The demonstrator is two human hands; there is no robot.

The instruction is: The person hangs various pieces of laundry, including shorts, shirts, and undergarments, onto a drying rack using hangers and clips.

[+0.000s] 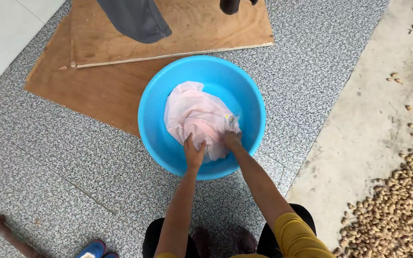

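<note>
**2 hands on pink cloth in a blue basin**

From my remote view I see 1 round blue basin [201, 117] on the speckled floor [48, 157], holding a wet, bunched pale pink cloth [194, 114] that lies toward the near side of the bowl. My left hand [193, 153] is clamped on the near edge of the cloth, fingers curled into the fabric. My right hand [232, 139] grips the cloth just beside it, close to a small patterned patch. The 2 hands sit near each other, both inside the basin.

Beyond the basin lie 2 overlapping plywood sheets [178, 28]; the basin's far rim rests against them. A grey garment [135, 19] hangs over the upper sheet. To the right, peanuts in their shells [402, 200] are heaped on pale concrete. A rusty pipe [8, 234] and a blue shoe [92, 249] lie near left.
</note>
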